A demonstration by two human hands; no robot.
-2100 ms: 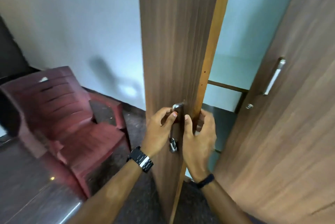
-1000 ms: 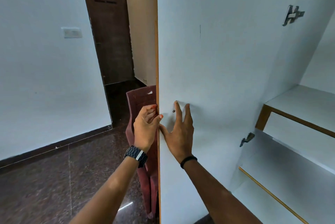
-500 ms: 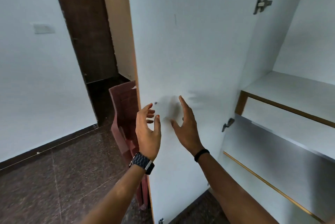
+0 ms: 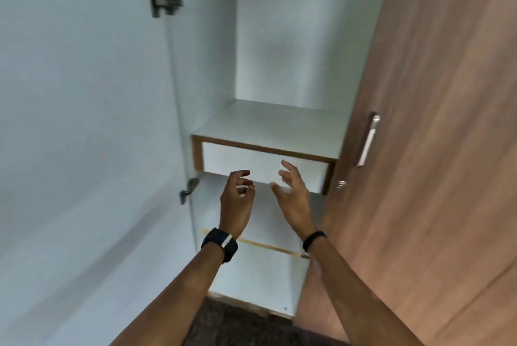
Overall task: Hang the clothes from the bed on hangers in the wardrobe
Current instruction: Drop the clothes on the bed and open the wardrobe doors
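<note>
The wardrobe [image 4: 279,51] stands open, pale white inside, with a wood-edged shelf [image 4: 268,133]. Its brown right door [image 4: 447,121] is closed. The left hand [image 4: 236,200] and right hand [image 4: 292,194] hover loosely spread, holding nothing.

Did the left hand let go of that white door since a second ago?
Yes. The left hand now hangs free in front of the shelf, right of the open door.

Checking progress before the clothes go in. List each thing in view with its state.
left wardrobe door: swung open
right wardrobe door: closed
drawer: shut
shelf: bare
left hand: free, fingers loosely curled
right hand: free, fingers spread
</note>
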